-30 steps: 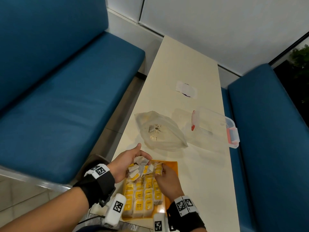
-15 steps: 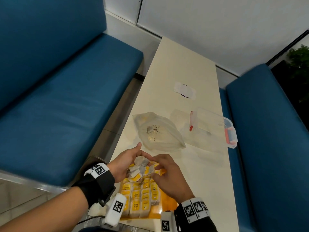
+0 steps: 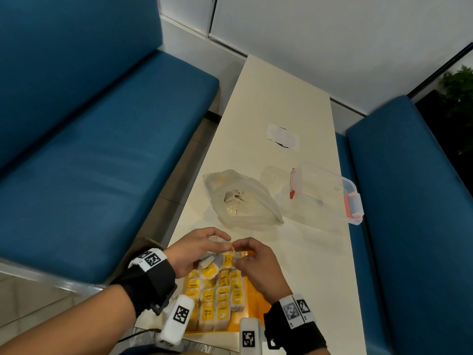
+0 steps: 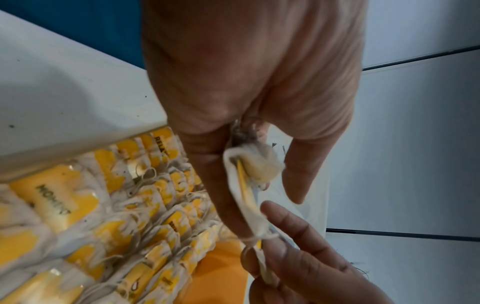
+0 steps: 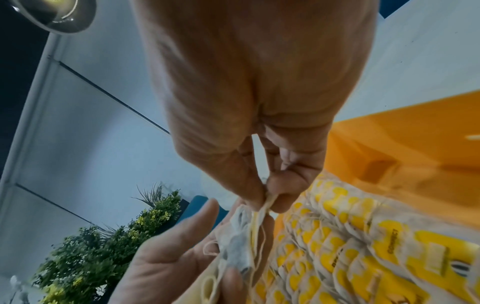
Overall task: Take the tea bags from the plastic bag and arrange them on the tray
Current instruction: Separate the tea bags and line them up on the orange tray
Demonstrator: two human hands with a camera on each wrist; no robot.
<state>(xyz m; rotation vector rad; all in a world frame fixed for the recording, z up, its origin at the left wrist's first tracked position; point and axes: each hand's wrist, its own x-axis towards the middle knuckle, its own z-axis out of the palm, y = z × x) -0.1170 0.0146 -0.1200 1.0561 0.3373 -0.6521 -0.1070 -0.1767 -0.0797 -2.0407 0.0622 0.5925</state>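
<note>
Where two blue padded benches [image 3: 107, 160] face each other under a white panelled wall [image 3: 332, 34], a long cream-coloured counter [image 3: 271, 103] runs between them, with a leafy green plant [image 3: 458, 98] at the far right. A white paper slip [image 3: 282, 137] lies on the far part of the counter. Nearer stands a clear plastic storage box with red clips [image 3: 330, 193], and just to its left lies a crumpled translucent plastic bag [image 3: 243, 201] with a few small bits showing inside. At the near end sits a flat orange tray [image 3: 258, 303], touching the counter top, with rows of white paper tea bags with yellow tags [image 3: 217, 295] packed side by side on its left part; some tags read RELAX.

Above the tray's far edge, the left hand [image 3: 194, 252] cups a small bunch of loose tea bags [image 4: 249, 174], fingers curled round them. The right hand [image 3: 256, 262] pinches the end of one of those bags and its string between thumb and forefinger [image 5: 291, 185], right against the left hand's fingertips.
</note>
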